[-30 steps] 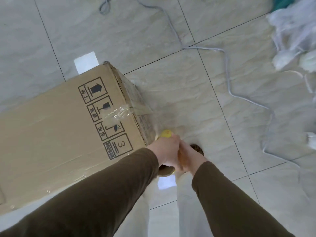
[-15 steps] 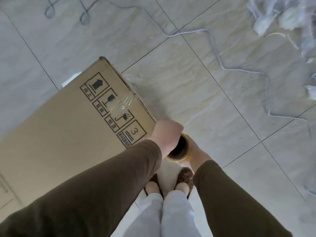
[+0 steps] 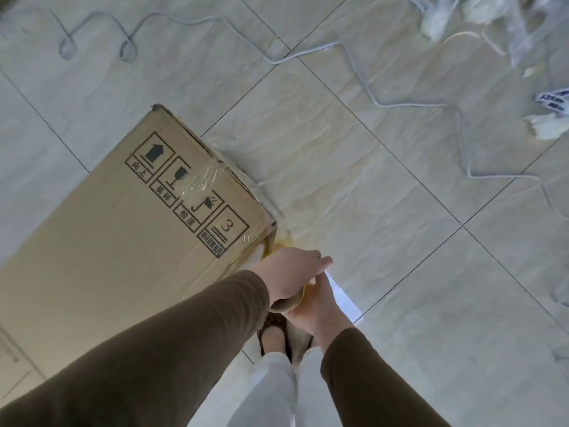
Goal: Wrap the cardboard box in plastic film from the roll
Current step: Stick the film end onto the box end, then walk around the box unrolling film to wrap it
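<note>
Hands, left hand (image 3: 288,274) above right hand (image 3: 320,306), clasp roll (image 3: 291,303) beside box (image 3: 123,229) corner.

The cardboard box (image 3: 101,241) was tan with black printed handling symbols. The sleeves (image 3: 172,343) were olive-brown, the trousers (image 3: 271,392) pale grey, the shoes (image 3: 272,326) leopard-patterned. The floor tiles (image 3: 385,195) were pale grey-beige, marbled.

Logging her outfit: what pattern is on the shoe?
Leopard-like spots, brown and dark, on the shoe; head view shows it.

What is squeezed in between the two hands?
In the head view, the roll of film sits between the left hand and the right hand, right beside the cardboard box corner.
</note>
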The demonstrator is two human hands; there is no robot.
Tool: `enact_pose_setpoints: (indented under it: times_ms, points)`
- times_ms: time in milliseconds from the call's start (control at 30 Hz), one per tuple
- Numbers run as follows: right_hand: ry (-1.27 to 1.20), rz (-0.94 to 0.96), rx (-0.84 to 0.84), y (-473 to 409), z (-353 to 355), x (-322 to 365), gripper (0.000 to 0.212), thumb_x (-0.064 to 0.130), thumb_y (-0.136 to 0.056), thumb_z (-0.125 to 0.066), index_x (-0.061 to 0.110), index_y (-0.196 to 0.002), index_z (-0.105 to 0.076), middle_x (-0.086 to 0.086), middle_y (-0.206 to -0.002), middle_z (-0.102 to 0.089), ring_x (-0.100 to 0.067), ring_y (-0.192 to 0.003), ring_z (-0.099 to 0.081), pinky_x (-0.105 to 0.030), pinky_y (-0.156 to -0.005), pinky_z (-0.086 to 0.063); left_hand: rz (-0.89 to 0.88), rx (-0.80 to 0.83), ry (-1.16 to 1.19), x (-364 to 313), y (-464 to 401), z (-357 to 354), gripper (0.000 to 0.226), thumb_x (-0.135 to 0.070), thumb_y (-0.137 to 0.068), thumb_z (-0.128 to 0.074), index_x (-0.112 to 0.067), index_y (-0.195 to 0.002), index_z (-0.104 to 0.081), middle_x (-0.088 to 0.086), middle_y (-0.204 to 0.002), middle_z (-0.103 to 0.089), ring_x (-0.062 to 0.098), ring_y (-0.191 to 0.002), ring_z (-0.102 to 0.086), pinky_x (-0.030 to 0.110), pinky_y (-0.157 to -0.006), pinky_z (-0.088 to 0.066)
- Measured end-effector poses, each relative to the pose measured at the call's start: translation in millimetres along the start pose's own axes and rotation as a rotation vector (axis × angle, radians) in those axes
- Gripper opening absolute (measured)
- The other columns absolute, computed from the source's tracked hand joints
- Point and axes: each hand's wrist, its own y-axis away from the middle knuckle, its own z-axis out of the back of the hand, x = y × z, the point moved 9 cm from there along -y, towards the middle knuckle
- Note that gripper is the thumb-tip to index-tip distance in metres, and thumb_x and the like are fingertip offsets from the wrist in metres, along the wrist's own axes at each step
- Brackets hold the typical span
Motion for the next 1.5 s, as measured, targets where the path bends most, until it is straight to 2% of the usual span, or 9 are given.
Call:
enact_pose_setpoints:
  times_ms: [133, 267, 467, 533, 733, 900, 1033, 1300, 1500]
  points:
    - [0.153, -0.02, 0.079, 7.5, -26.2, 6.5, 0.056, 0.053, -0.099, -0.055, 0.013, -0.138, -0.06, -0.012, -0.12, -0.075, -0.035, -0.13, -0.063, -0.044, -0.088, -0.058, 0.128, -0.427, 0.083, 18.8, 44.0, 15.1, 0.066, -0.005, -0.082, -0.059, -0.025, -0.141, -0.037, 0.001, -0.15, -0.034, 0.025, -0.137, -0.033, 0.042, -0.108, -0.039]
    - [0.169, -0.061, -0.05, 6.6, -16.0, 2.6, 0.062, 0.054, -0.09, -0.069, 0.01, -0.133, -0.062, -0.022, -0.12, -0.075, -0.037, -0.113, -0.069, -0.046, -0.08, -0.063, 0.545, -0.869, 0.605, 49.6, 119.2, -13.8, 0.055, -0.018, -0.079, -0.071, -0.024, -0.126, -0.041, -0.004, -0.127, -0.04, 0.018, -0.12, -0.041, 0.031, -0.1, -0.039]
    - [-0.008, 0.036, -0.134, -1.6, -5.7, -11.1, 0.059, 0.051, -0.092, -0.066, 0.012, -0.135, -0.057, -0.024, -0.127, -0.068, -0.043, -0.114, -0.066, -0.051, -0.079, -0.062, 0.918, -0.539, 1.611, 56.3, 100.2, -104.9, 0.037, -0.052, -0.082, -0.066, -0.024, -0.106, -0.059, -0.004, -0.104, -0.064, 0.011, -0.092, -0.062, 0.028, -0.08, -0.05]
    - [-0.095, 0.065, -0.127, -4.5, -7.3, -20.1, 0.056, 0.047, -0.096, -0.061, 0.015, -0.141, -0.056, -0.024, -0.133, -0.065, -0.044, -0.12, -0.062, -0.05, -0.073, -0.06, 0.959, -0.525, 1.498, 73.1, 96.9, -101.3, 0.008, -0.026, -0.086, -0.064, -0.022, -0.091, -0.059, -0.001, -0.092, -0.069, 0.011, -0.077, -0.062, 0.025, -0.068, -0.048]
    - [0.087, 0.214, -0.212, 3.4, 5.3, -40.1, 0.046, 0.039, -0.108, -0.049, 0.013, -0.146, -0.053, -0.02, -0.13, -0.065, -0.04, -0.103, -0.07, -0.051, -0.07, -0.065, 0.737, -0.314, 0.882, 102.6, 97.9, -80.7, 0.052, 0.002, -0.088, -0.042, -0.021, -0.132, -0.059, 0.01, -0.115, -0.068, 0.03, -0.104, -0.062, 0.031, -0.085, -0.051]
    - [0.581, 0.538, -0.231, 38.4, 6.5, -44.3, 0.082, 0.086, -0.084, -0.048, 0.043, -0.153, -0.044, 0.012, -0.155, -0.047, -0.02, -0.144, -0.045, -0.051, -0.121, -0.037, 0.424, -0.13, 0.438, 89.6, 94.4, -74.5, 0.039, -0.002, -0.088, -0.044, -0.015, -0.119, -0.064, 0.009, -0.109, -0.069, 0.031, -0.103, -0.064, 0.037, -0.087, -0.053]
    - [0.89, 0.471, -0.118, 43.5, 7.6, -73.9, 0.077, 0.034, -0.096, -0.062, 0.045, -0.161, -0.023, 0.004, -0.154, -0.045, -0.021, -0.127, -0.054, -0.046, -0.11, -0.05, 0.33, 0.002, 0.132, 76.7, 96.1, -85.9, 0.03, -0.003, -0.092, -0.046, -0.003, -0.12, -0.057, 0.013, -0.105, -0.068, 0.031, -0.098, -0.065, 0.037, -0.084, -0.053]
    - [0.548, 0.459, -0.305, 37.1, 25.2, -116.8, 0.073, -0.004, -0.097, -0.037, 0.034, -0.158, -0.026, -0.014, -0.14, -0.048, -0.043, -0.103, -0.071, -0.038, -0.062, -0.065, 0.62, -0.277, 0.893, 92.0, 157.9, -145.5, 0.064, -0.007, -0.082, -0.053, -0.028, -0.141, -0.044, 0.0, -0.118, -0.065, 0.018, -0.094, -0.064, 0.029, -0.074, -0.051]
    - [0.396, 0.095, 0.092, 28.7, 52.1, -188.9, 0.061, 0.03, -0.091, -0.066, 0.009, -0.146, -0.05, -0.009, -0.126, -0.064, -0.034, -0.114, -0.071, -0.043, -0.09, -0.06, 0.564, -0.224, 0.757, 107.7, 187.1, -169.7, 0.074, -0.002, -0.088, -0.04, -0.045, -0.148, -0.031, -0.002, -0.134, -0.058, 0.019, -0.108, -0.059, 0.024, -0.076, -0.045]
